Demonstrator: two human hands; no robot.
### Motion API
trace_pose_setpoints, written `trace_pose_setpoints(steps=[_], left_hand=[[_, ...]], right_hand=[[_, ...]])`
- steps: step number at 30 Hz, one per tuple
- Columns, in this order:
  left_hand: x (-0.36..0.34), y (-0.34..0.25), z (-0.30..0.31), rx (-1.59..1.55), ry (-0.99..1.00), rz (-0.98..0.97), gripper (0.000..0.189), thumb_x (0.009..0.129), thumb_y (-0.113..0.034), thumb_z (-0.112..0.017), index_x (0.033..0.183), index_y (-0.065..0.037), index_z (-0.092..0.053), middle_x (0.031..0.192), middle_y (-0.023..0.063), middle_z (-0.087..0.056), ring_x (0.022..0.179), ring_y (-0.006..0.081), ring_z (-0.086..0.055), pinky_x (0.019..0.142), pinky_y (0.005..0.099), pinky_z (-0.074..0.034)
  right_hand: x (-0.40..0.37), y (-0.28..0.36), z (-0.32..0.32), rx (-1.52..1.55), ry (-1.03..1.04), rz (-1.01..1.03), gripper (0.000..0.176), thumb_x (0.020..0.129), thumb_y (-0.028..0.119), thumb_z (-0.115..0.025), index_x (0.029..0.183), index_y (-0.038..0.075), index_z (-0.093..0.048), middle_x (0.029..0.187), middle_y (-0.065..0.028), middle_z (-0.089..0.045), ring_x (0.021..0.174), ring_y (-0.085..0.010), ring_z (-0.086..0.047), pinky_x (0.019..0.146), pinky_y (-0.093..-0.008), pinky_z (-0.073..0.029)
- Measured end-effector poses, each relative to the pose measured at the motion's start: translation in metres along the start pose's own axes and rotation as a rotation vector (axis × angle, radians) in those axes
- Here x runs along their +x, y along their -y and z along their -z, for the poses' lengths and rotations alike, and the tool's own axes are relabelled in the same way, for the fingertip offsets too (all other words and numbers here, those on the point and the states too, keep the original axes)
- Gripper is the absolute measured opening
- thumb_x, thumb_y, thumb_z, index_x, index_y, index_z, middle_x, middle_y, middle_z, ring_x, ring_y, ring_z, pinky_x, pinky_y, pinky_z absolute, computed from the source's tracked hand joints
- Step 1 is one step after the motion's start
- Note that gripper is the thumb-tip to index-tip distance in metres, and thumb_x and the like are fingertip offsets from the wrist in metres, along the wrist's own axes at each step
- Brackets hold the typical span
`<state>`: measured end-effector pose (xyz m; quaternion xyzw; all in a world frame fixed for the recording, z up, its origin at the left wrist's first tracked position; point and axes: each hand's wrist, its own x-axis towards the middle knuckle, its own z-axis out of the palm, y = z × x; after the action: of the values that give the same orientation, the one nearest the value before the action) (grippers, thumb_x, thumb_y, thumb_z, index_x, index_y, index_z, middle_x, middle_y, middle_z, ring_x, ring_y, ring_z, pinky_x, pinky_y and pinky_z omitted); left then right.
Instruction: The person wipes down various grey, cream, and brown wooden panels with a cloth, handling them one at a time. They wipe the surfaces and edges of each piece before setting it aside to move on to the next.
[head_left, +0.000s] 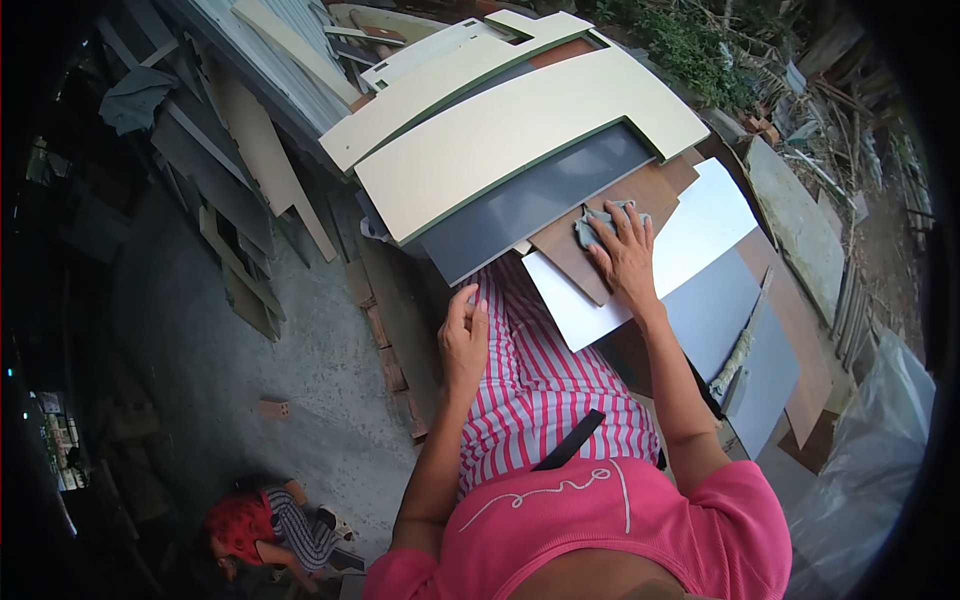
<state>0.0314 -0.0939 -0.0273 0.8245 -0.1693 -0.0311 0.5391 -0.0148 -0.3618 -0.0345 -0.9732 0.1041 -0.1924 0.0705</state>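
Note:
My right hand (pixel 628 262) presses a crumpled grey-green cloth (pixel 592 232) against a brown wood-grain board (pixel 572 258), fingers bent over it. The brown board lies on a white board (pixel 715 210), partly under a dark grey panel (pixel 540 205). My left hand (pixel 463 338) is just below the near corner of that dark panel, over my striped trousers. Its fingers are curled in with the thumb close to them; anything inside is hidden. Cream panels (pixel 490 150) with cut-out notches lie stacked beyond the dark panel.
A light grey board (pixel 735 320) with a long narrow stick (pixel 738 345) on it lies at right, near clear plastic sheeting (pixel 870 450). Scrap boards (pixel 250 150) lean at upper left. A brick (pixel 274 408) sits on the concrete floor. Another person (pixel 270 530) crouches at lower left.

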Motion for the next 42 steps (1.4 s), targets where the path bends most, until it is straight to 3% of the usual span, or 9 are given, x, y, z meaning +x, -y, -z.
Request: trace_pose_setpoints(steps=[5, 8, 11, 14, 18, 19, 26, 34, 42], left_hand=[[-0.025, 0.011, -0.022, -0.227, 0.293, 0.22, 0.033, 0.091, -0.022, -0.054, 0.116, 0.0, -0.05, 0.066, 0.0057, -0.053, 0.058, 0.0122, -0.054, 0.053, 0.0271, -0.044], [-0.019, 0.015, -0.028, -0.398, 0.237, 0.258, 0.04, 0.091, -0.027, -0.053, 0.119, 0.001, -0.046, 0.073, 0.0066, -0.055, 0.06, 0.0123, -0.058, 0.053, 0.025, -0.047], [-0.001, 0.004, -0.015, -0.644, 0.064, 0.418, 0.051, 0.092, -0.038, -0.049, 0.122, 0.003, -0.041, 0.09, 0.0103, -0.054, 0.07, 0.0173, -0.062, 0.063, 0.0279, -0.051], [0.016, 0.001, -0.002, -0.783, -0.029, 0.475, 0.051, 0.093, -0.041, -0.046, 0.118, 0.003, -0.043, 0.094, 0.0122, -0.055, 0.076, 0.0207, -0.062, 0.068, 0.0309, -0.052], [0.033, 0.009, 0.0, -0.914, 0.043, 0.509, 0.052, 0.093, -0.042, -0.045, 0.116, 0.005, -0.044, 0.095, 0.0156, -0.057, 0.082, 0.0253, -0.063, 0.074, 0.0355, -0.053], [0.038, 0.012, 0.0, -0.92, 0.08, 0.529, 0.052, 0.092, -0.046, -0.045, 0.112, 0.002, -0.045, 0.099, 0.0169, -0.058, 0.083, 0.0262, -0.064, 0.074, 0.0364, -0.053], [0.057, 0.015, -0.011, -1.122, 0.033, 0.513, 0.053, 0.094, -0.038, -0.046, 0.117, 0.009, -0.041, 0.107, 0.0286, -0.055, 0.098, 0.0346, -0.06, 0.084, 0.0405, -0.052], [0.064, 0.001, -0.005, -1.108, -0.014, 0.507, 0.053, 0.093, -0.039, -0.047, 0.111, 0.011, -0.046, 0.104, 0.0285, -0.057, 0.096, 0.0351, -0.061, 0.083, 0.0412, -0.052], [0.064, 0.004, -0.009, -1.133, -0.048, 0.575, 0.048, 0.094, -0.032, -0.046, 0.114, 0.011, -0.042, 0.102, 0.0314, -0.056, 0.096, 0.0353, -0.061, 0.085, 0.0413, -0.052]], right_hand=[[0.004, -0.029, 0.008, 0.083, 0.001, 0.001, 0.034, 0.085, 0.031, -0.058, 0.116, 0.018, -0.059, 0.132, -0.0068, -0.043, 0.126, -0.0301, -0.034, 0.103, -0.0496, -0.024], [0.006, -0.029, 0.016, 0.189, -0.074, 0.087, 0.031, 0.081, 0.022, -0.064, 0.11, 0.014, -0.061, 0.119, -0.0087, -0.052, 0.11, -0.0294, -0.045, 0.092, -0.0414, -0.037], [0.0, -0.034, 0.016, 0.399, -0.07, -0.217, 0.022, 0.085, 0.011, -0.059, 0.107, 0.01, -0.06, 0.09, -0.0127, -0.054, 0.084, -0.0271, -0.054, 0.077, -0.032, -0.044], [0.008, -0.093, -0.003, 0.726, -0.353, -0.692, 0.039, 0.09, 0.032, -0.053, 0.111, -0.001, -0.057, 0.085, -0.0086, -0.059, 0.069, -0.0168, -0.055, 0.06, -0.0279, -0.044], [0.031, -0.184, -0.011, 1.097, -0.067, -0.947, 0.039, 0.086, 0.038, -0.059, 0.085, -0.001, -0.061, 0.059, -0.0059, -0.054, 0.04, -0.0109, -0.044, 0.032, -0.0227, -0.028], [0.046, -0.188, -0.01, 1.202, 0.026, -1.097, 0.042, 0.084, 0.047, -0.058, 0.067, 0.008, -0.054, 0.052, -0.0027, -0.048, 0.036, -0.0104, -0.039, 0.031, -0.0216, -0.029], [0.065, -0.191, 0.005, 1.059, 0.371, -1.124, 0.04, 0.084, 0.047, -0.06, 0.065, 0.013, -0.05, 0.05, 0.0003, -0.046, 0.033, -0.0088, -0.038, 0.03, -0.0194, -0.028], [0.047, -0.187, 0.003, 1.283, 0.271, -0.941, 0.035, 0.085, 0.044, -0.06, 0.074, 0.011, -0.059, 0.053, 0.0029, -0.048, 0.038, -0.0069, -0.043, 0.032, -0.0185, -0.032], [-0.026, -0.206, 0.046, 1.146, 0.156, -1.113, 0.036, 0.081, 0.046, -0.064, 0.084, 0.01, -0.063, 0.055, 0.0029, -0.049, 0.037, -0.0052, -0.041, 0.029, -0.0176, -0.029]])
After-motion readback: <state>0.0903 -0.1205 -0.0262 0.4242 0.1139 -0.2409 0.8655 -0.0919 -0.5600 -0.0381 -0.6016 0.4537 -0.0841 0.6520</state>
